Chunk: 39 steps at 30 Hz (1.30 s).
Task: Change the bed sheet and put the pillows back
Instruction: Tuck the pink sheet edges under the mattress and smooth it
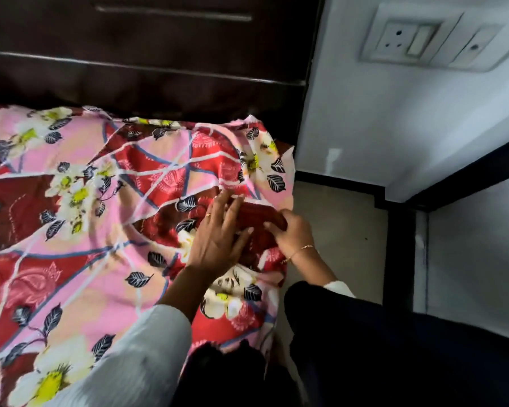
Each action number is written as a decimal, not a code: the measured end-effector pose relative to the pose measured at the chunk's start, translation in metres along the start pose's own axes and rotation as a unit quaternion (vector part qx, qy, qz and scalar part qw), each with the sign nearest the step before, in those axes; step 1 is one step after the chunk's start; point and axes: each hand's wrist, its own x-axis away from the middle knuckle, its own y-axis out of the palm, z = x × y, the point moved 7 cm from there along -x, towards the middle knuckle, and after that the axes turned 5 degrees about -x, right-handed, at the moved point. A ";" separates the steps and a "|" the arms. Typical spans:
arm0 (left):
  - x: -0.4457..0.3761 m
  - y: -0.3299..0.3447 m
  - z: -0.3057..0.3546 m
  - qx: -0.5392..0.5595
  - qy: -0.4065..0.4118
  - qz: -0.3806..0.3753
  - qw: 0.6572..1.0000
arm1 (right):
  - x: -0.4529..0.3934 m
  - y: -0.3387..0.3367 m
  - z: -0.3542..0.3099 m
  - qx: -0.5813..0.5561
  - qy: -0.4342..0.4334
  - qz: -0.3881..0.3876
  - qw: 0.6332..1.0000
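A pink and red floral bed sheet (80, 207) covers the bed from the left edge to its right side. At the bed's right edge, near the head end, my left hand (221, 233) lies flat on the sheet with fingers spread and straight. Beside it, my right hand (291, 233) grips a dark red fold of the sheet (262, 215) at the mattress edge, fingers curled round it. No pillow is in view.
The dark wooden headboard (147, 69) runs along the top. A white wall with a socket and switch plate (429, 39) stands to the right. A narrow strip of tiled floor (338, 230) lies between bed and wall, where my dark-trousered legs stand.
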 end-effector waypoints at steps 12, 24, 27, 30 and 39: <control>-0.077 0.043 -0.030 -0.150 -0.037 -0.222 0.963 | -0.109 -0.101 0.003 0.024 0.151 0.223 0.963; -0.153 -0.009 -0.052 -0.082 -0.170 -0.037 0.981 | -0.138 -0.010 -0.099 0.289 -0.216 -0.029 0.932; -0.169 0.004 -0.066 -0.131 -0.210 -0.147 0.958 | -0.151 -0.010 -0.100 0.239 -0.180 -0.101 0.949; -0.176 0.010 -0.071 -0.142 -0.254 -0.186 0.939 | -0.154 -0.024 -0.094 0.153 -0.125 -0.062 0.978; -0.165 0.033 -0.051 0.020 -0.130 -0.111 0.985 | -0.104 -0.033 -0.095 -0.001 -0.293 0.157 0.943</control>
